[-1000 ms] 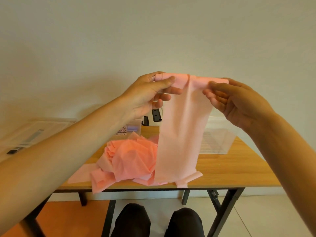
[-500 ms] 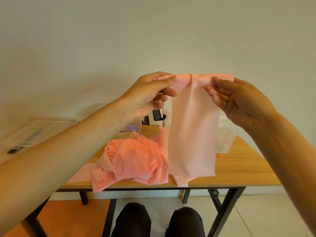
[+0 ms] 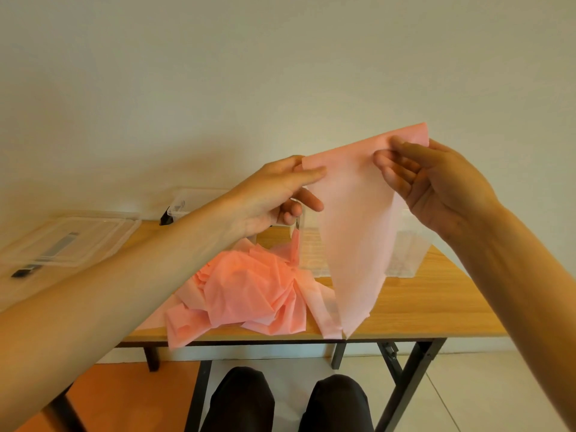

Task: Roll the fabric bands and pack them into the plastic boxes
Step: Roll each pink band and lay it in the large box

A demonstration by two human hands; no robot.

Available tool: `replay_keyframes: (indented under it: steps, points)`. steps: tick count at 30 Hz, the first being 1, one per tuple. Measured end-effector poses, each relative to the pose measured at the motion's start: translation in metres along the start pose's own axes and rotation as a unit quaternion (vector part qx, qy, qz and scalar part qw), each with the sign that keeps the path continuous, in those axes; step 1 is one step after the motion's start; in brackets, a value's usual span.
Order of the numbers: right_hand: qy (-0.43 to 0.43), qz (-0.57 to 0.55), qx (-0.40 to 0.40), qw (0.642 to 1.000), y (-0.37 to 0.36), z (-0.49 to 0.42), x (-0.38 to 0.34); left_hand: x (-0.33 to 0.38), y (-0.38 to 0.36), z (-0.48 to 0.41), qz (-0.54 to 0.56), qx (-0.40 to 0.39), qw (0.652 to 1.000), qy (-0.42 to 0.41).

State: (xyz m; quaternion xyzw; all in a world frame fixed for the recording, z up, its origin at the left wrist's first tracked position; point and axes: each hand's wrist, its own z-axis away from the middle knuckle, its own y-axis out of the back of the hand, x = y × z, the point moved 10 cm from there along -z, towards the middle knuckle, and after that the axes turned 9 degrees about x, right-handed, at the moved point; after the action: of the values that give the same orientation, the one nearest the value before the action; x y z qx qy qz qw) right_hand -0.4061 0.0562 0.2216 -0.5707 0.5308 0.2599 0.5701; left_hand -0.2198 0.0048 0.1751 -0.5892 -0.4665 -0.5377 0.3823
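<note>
Bare forearms [image 3: 124,275], no sleeves; black trousers [image 3: 240,400] on knees.

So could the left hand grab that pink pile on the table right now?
Probably not yet: the left hand pinches the held band by a corner. The pile lies just below, nothing between, so letting go would free it.

No legible text, brand or number anywhere. Dark label strip [image 3: 59,248] on the clear lid [image 3: 103,244], left side: too blurred to read.
</note>
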Motion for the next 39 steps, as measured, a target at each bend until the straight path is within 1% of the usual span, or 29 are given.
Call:
replay_keyframes:
  steps: [6,8,12,14,18,25,29,33,39]
  points:
    - [-0.016,-0.018,-0.001,1.0,-0.001,0.001,0.006,0.0,0.003,-0.006,0.028,0.005,0.999,-0.014]
    - [-0.011,0.004,-0.002,1.0,0.0,0.001,0.005,0.002,0.004,-0.006,0.056,0.002,0.998,-0.015]
    - [0.006,0.09,-0.013,0.996,0.002,0.0,0.002,0.006,0.006,-0.007,0.098,-0.001,0.995,-0.007]
    - [0.002,0.108,-0.014,0.994,0.003,-0.001,0.004,0.01,0.009,-0.007,0.094,0.004,0.995,-0.01]
    - [-0.006,0.11,-0.008,0.994,0.006,-0.003,0.008,0.014,0.009,-0.006,0.08,0.011,0.997,-0.003]
    - [-0.027,0.119,-0.015,0.992,0.006,-0.005,0.016,0.013,0.009,-0.008,0.112,0.014,0.994,0.01]
    - [0.0,0.145,-0.014,0.989,0.006,-0.005,0.012,0.015,0.009,-0.007,0.104,0.009,0.995,0.003]
    - [0.021,0.156,-0.009,0.987,0.006,-0.006,0.008,0.019,0.008,-0.006,0.08,-0.005,0.997,-0.021]
    - [0.022,0.193,-0.016,0.981,0.005,-0.005,0.01,0.018,0.012,-0.01,0.115,0.01,0.993,-0.012]
